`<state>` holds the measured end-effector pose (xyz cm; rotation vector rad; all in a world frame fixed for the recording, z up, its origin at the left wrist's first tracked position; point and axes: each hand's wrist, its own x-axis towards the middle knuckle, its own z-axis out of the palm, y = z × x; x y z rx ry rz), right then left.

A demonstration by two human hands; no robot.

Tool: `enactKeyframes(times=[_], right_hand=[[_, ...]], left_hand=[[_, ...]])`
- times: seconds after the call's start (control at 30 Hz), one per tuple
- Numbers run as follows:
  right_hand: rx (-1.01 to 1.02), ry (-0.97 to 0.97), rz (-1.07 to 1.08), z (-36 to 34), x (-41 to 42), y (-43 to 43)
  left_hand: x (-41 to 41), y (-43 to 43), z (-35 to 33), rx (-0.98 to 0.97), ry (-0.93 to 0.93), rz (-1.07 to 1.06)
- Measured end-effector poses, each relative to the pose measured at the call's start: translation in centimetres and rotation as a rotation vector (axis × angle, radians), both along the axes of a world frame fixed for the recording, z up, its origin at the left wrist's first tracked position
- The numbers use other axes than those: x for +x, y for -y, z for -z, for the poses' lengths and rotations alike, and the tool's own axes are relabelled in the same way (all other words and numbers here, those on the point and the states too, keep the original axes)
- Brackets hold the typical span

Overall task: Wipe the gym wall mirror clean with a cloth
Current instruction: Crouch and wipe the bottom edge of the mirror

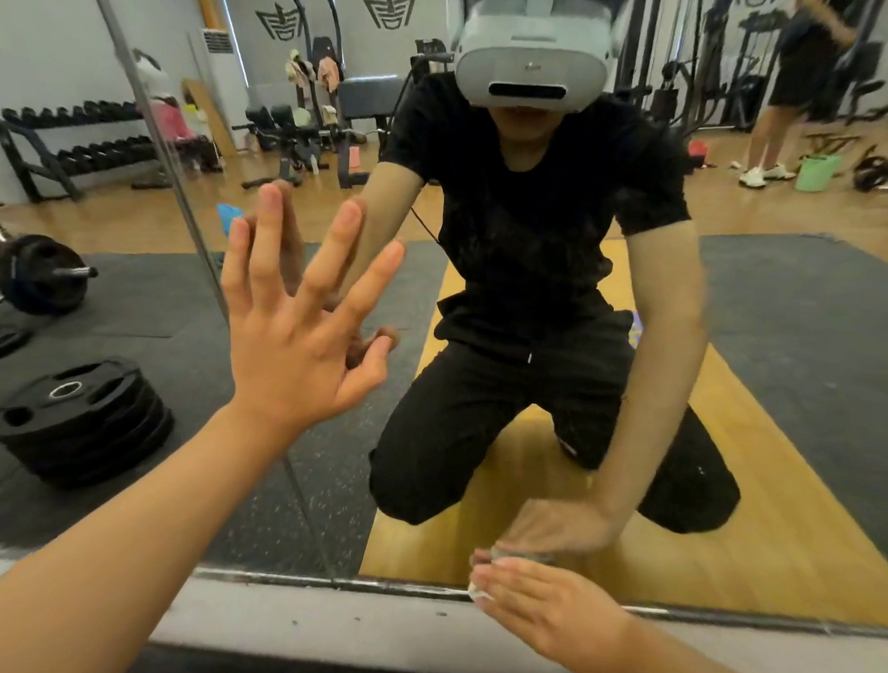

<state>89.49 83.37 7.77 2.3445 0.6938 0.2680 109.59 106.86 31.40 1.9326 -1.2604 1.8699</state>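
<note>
The wall mirror (791,354) fills the view, with a vertical seam (181,199) between two panes on the left. My left hand (298,328) lies flat against the glass with fingers spread and straight. Low down, my right hand (541,609) presses a small whitish cloth (480,590) against the mirror at its bottom edge; the fingers lie fairly straight over it and the cloth is mostly hidden beneath them. The hand is slightly blurred. A kneeling person in black clothes with a headset is reflected in the glass.
A grey ledge (314,623) runs below the mirror's bottom edge. The reflection shows stacked weight plates (82,420), a barbell (39,274), a dumbbell rack (71,142), black floor mats and another person standing at the far right (789,97).
</note>
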Motion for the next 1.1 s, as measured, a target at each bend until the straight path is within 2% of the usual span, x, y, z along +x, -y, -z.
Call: enactKeyframes(times=[0.03,0.1,0.17,0.27,0.37,0.43,0.5,0.57,0.6,0.7,0.77,0.83,0.93,1.0,1.1], right_hand=[[-0.001,0.020,-0.040,-0.6,-0.1,-0.1],[0.089,0.187,-0.214,-3.8,-0.1,-0.4],[0.324,0.406,-0.315,-10.2,0.4,-0.5],[0.563,0.720,-0.269,-21.4,1.0,0.1],[0.678,0.893,-0.162,-24.7,1.3,0.3],[0.680,0.873,-0.137,-21.4,0.7,0.2],[0.598,0.735,-0.160,-18.7,-1.0,0.6],[0.481,0.641,-0.175,-20.4,-2.0,1.6],[0.465,0.691,-0.170,-22.4,-1.9,1.9],[0.589,1.034,-0.109,-30.6,0.5,2.4],[0.655,1.124,-0.103,-32.4,1.9,1.8],[0.694,1.045,-0.093,-28.5,1.3,1.0],[0.637,0.749,-0.062,-20.5,-2.5,1.0],[0.587,0.623,-0.083,-20.6,-3.4,1.9],[0.600,0.653,-0.187,-26.3,-0.2,-0.6]], left_hand=[[0.0,0.0,0.0,-0.002,0.002,-0.006],[-0.1,0.0,0.2,-0.001,-0.002,-0.001],[-0.1,0.0,0.1,0.000,0.002,-0.015],[-0.3,-0.1,-0.1,0.002,-0.031,-0.011],[-1.1,0.3,0.7,-0.013,-0.110,-0.005],[-1.5,0.5,1.6,-0.025,-0.146,-0.014],[-1.4,0.6,2.0,-0.024,-0.132,-0.024],[-1.1,0.6,2.2,-0.034,-0.119,-0.037],[-1.0,0.7,2.2,-0.042,-0.113,-0.032],[-0.9,1.0,2.4,-0.052,-0.087,-0.039],[-1.0,0.9,2.2,-0.038,-0.094,-0.021],[-1.3,0.8,2.0,-0.031,-0.119,0.007],[-2.2,0.7,1.5,-0.060,-0.149,0.068],[-2.5,0.9,0.5,-0.055,-0.140,0.114],[-2.5,2.0,-0.8,-0.057,-0.131,0.090]])
